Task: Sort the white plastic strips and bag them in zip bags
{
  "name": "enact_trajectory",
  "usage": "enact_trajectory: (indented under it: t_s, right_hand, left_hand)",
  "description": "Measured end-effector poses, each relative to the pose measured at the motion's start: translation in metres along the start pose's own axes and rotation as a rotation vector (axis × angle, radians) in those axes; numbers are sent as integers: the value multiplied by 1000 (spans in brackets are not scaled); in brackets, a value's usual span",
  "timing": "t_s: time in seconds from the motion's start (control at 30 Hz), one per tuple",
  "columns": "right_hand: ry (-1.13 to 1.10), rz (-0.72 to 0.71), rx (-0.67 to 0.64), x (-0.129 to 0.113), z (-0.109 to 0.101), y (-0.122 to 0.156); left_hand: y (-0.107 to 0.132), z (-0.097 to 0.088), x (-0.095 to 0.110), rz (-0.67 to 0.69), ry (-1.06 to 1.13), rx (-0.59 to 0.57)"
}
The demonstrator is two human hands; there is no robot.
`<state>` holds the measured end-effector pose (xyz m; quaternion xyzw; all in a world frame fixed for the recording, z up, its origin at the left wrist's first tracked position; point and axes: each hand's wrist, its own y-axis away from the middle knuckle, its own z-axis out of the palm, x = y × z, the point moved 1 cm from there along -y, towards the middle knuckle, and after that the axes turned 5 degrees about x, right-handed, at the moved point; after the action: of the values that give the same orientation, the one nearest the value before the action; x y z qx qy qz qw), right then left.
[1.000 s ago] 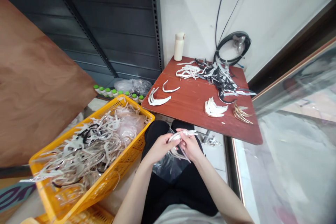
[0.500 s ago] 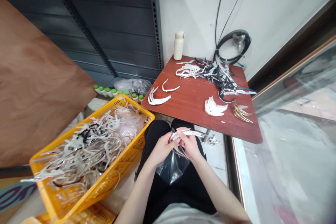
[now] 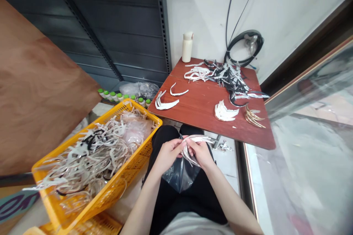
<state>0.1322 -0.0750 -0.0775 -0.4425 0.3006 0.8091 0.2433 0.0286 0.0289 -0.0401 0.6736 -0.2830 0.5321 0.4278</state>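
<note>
Pinching a loose sheaf of thin, curved, whitish strips (image 3: 199, 139) between thumbs and fingers, the person sits with both hands close together above the lap. In this head view, the left hand (image 3: 169, 152) grips the near ends, its fingers narrowed around them. The right hand (image 3: 200, 154) has its fingers closed on the same sheaf just beside it; some tips run past them toward the table, others curve down between the two hands. Right below the fingers, a crumpled clear plastic bag (image 3: 180, 178) lies over the black trousers (image 3: 193, 202).

Ahead of the fingers stands a reddish-brown wooden table (image 3: 195, 106). On its near part, ahead and to their left, lie a curved white bunch (image 3: 167, 105) and a single white strip (image 3: 178, 94); ahead to their right, a fanned white bunch (image 3: 224, 112) sits beside a gold-coloured bunch (image 3: 252, 118). Farther from the fingers spreads a tangled pile of black, silver and white strips (image 3: 231, 79), with a cream bottle (image 3: 186, 48) upright at the far left corner.

Left of the fingers, a yellow slotted plastic basket (image 3: 138, 154) holds a heap of pale and clear strips (image 3: 102, 148). Beyond it I see small white jars with green caps (image 3: 120, 97).
</note>
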Motion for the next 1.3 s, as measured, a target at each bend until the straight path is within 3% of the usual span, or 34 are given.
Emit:
enact_trajectory:
  t_s: [0.27,0.57,1.3]
  right_hand:
    - [-69,49,2,-6,-2,0]
    - [-132,114,9,-14,-5,-1]
    - [-156,146,-31,-15,4,0]
  left_hand:
    - [-3,-7,-3,52,-14,53]
    - [-3,-15,-2,-4,105,127]
    - [-3,-18,-5,-66,298,77]
